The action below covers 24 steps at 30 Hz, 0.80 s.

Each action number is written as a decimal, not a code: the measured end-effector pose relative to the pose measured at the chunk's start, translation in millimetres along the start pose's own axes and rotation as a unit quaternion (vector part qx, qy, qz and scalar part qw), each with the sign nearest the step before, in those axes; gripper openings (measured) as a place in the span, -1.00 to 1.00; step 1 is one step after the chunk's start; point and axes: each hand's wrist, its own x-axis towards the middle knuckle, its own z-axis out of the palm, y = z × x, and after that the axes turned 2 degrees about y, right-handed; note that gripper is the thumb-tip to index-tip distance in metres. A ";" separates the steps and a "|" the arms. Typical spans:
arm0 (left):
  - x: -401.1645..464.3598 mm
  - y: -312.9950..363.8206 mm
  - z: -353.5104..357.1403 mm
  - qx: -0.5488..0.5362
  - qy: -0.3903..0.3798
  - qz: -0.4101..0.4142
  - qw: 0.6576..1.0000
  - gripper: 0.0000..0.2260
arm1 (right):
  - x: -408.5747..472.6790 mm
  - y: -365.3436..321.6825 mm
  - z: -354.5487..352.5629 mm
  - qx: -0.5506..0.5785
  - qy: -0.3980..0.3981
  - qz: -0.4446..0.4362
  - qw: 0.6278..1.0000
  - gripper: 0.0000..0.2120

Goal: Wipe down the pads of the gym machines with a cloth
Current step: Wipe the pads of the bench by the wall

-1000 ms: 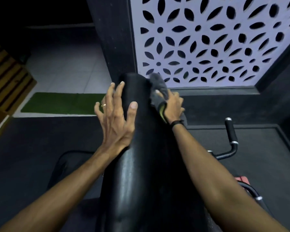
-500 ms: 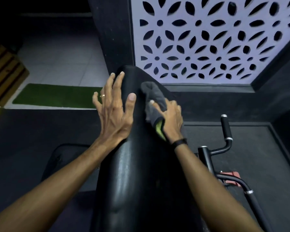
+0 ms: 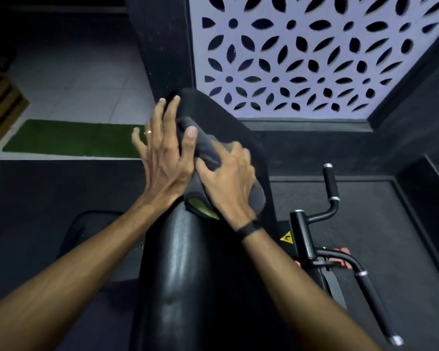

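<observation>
- Nearest the camera, two bare forearms reach forward on either side of a long, glossy black vinyl pad (image 3: 188, 274) that runs up the middle of the view.
- To the right of the pad stands a black metal machine frame (image 3: 303, 239) with a yellow triangular warning sticker (image 3: 287, 237) and two black foam-gripped handles (image 3: 331, 183) capped with silver ends.
- The right hand (image 3: 228, 183), with a black band (image 3: 249, 228) on its wrist, presses down on a folded dark grey cloth with a yellow-green underside (image 3: 205, 150); its fingers are curled and bunch the fabric.
- The cloth lies on the upper part of the pad, near its top end, partly covered by the right hand.
- The left hand (image 3: 165, 153) lies flat against the pad's left edge with fingers straight and spread; a gold ring (image 3: 147, 132) sits on one finger, and the thumb rests on the cloth's edge.
- The two hands are close together, touching or nearly so at the cloth.
- Beyond the pad, on the left, a strip of green artificial turf (image 3: 69, 138) borders the dark rubber floor (image 3: 48, 198), with pale floor tiles (image 3: 81, 79) behind it.
- Farthest back, on the right, a white screen with dark leaf-shaped cut-outs (image 3: 302, 54) stands in a black frame.
</observation>
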 end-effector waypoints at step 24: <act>-0.2 1.6 -1.4 0.008 -0.006 -0.022 1.000 -0.40 | 49.9 45.6 15.0 0.017 -0.054 -0.043 0.997 -0.45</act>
